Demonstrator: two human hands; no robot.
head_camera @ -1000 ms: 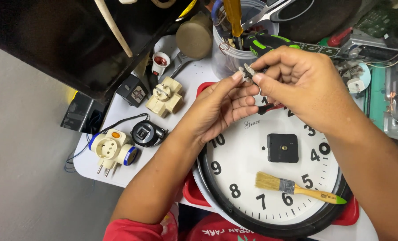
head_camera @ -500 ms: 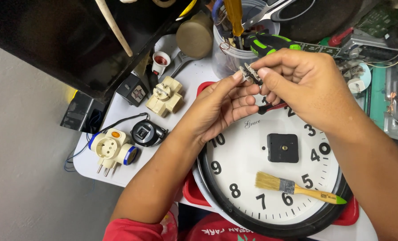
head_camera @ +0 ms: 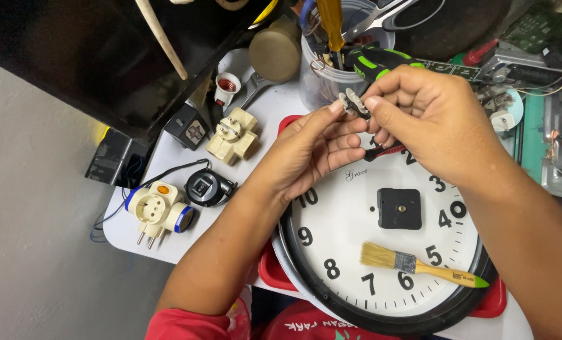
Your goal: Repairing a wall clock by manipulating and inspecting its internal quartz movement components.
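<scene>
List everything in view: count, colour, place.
small metal part: 1, silver-grey, pinched between both hands' fingertips above the clock
wall clock: 1, white face, black rim, lying flat, lower centre
black square module: 1, on the clock's centre
paintbrush: 1, wooden handle with green tip, lying on the clock face
red tray: 1, under the clock
plug adapters: cream; white and blue; black round; black square, left on the white table
clear tool jar: 1, top centre, holding tools
left hand: pinching the part
right hand: pinching the part
</scene>
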